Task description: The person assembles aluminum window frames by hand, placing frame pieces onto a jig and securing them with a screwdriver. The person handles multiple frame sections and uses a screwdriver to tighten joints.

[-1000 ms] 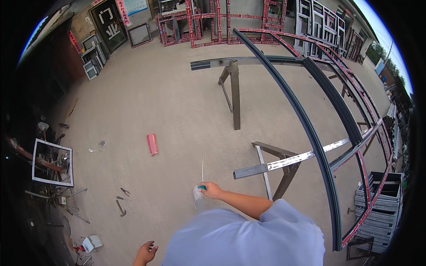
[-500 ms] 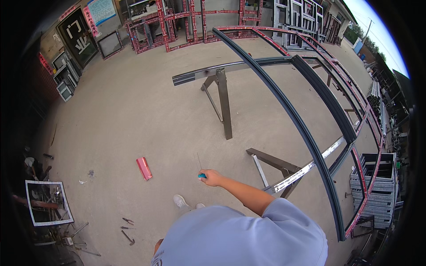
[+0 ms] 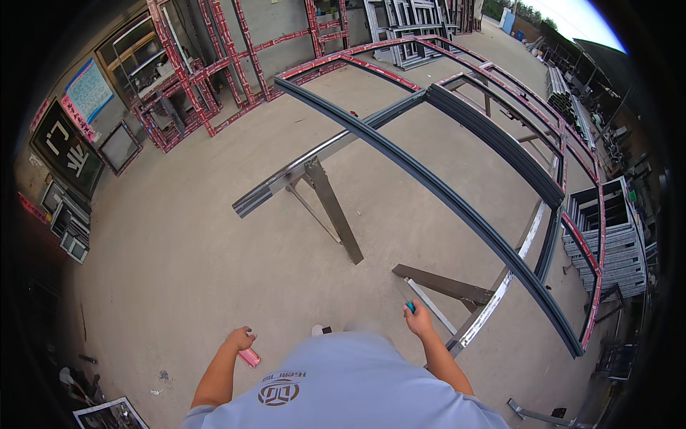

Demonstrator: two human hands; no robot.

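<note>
My right hand [image 3: 420, 319] is closed around a teal handle with a faint thin shaft, which looks like a screwdriver [image 3: 410, 307]. It is in front of the near trestle [image 3: 443, 284], left of the big frame. My left hand [image 3: 240, 338] hangs low on the left, fingers loosely bent and apart, with nothing seen in it. Behind that hand a red-and-pink piece [image 3: 250, 357] lies on the floor, partly covered. The large dark grey metal frame [image 3: 429, 189], with red-taped bars, rests on trestles to my right.
A second trestle [image 3: 332, 211] supports the frame's left end. Red-wrapped frames [image 3: 236, 64] lean along the far wall. Stacked white frames [image 3: 607, 247] stand at the right. Lower left is a white-edged frame [image 3: 111, 415]; a metal bar [image 3: 543, 416] lies lower right.
My view has turned right toward the large frame. The right hand with the screwdriver has shifted closer to the near trestle. My left hand has come into view at the lower left.
</note>
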